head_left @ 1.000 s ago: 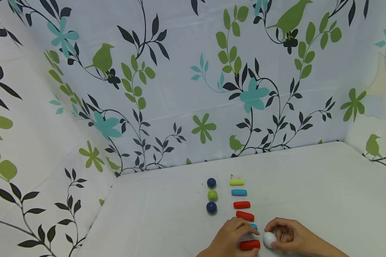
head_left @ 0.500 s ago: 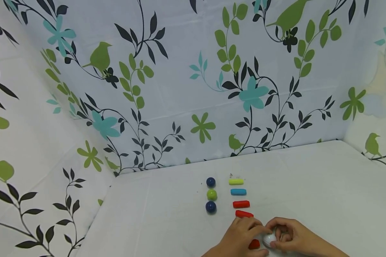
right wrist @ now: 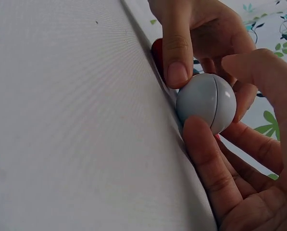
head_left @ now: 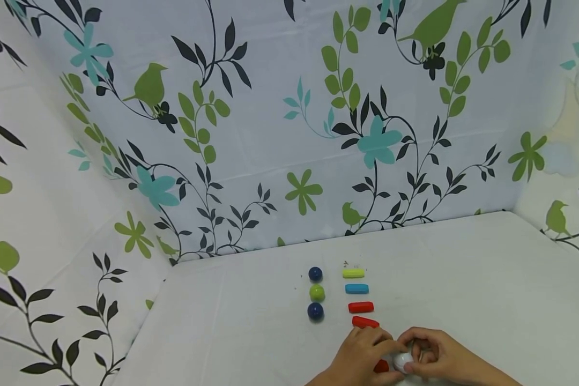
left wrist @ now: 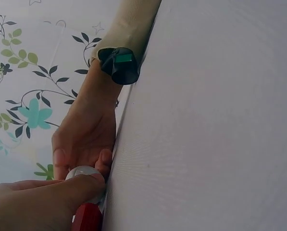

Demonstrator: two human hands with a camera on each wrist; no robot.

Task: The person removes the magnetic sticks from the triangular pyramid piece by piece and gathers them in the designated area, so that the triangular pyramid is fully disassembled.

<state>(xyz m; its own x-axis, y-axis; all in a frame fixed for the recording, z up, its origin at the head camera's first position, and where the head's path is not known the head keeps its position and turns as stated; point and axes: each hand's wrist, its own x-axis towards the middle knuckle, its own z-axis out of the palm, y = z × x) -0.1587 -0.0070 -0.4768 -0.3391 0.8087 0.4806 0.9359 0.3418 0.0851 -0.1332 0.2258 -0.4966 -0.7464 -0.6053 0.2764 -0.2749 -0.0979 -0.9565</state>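
A white ball (head_left: 403, 362) with a seam round it (right wrist: 206, 102) lies at the near edge of the table. My right hand (head_left: 417, 358) grips it between thumb (right wrist: 205, 159) and fingers. My left hand (head_left: 383, 349) has closed in from the left, and its thumb (right wrist: 176, 53) presses on the ball's top (left wrist: 83, 173). A red capsule (head_left: 380, 366) shows partly under the left hand (left wrist: 88, 217). Farther off lie a line of capsules: yellow-green (head_left: 353, 273), blue (head_left: 356, 289), red (head_left: 360, 307) and red (head_left: 365, 321).
Left of the capsules sit three balls in a line: dark blue (head_left: 315, 274), green (head_left: 317, 292), dark blue (head_left: 315, 311). The white table (head_left: 463, 279) is walled at the back and sides by a floral cloth (head_left: 270, 134).
My left hand slid right from the red capsule onto the white ball, covering most of that capsule and the blue one behind it. The right hand kept its hold.
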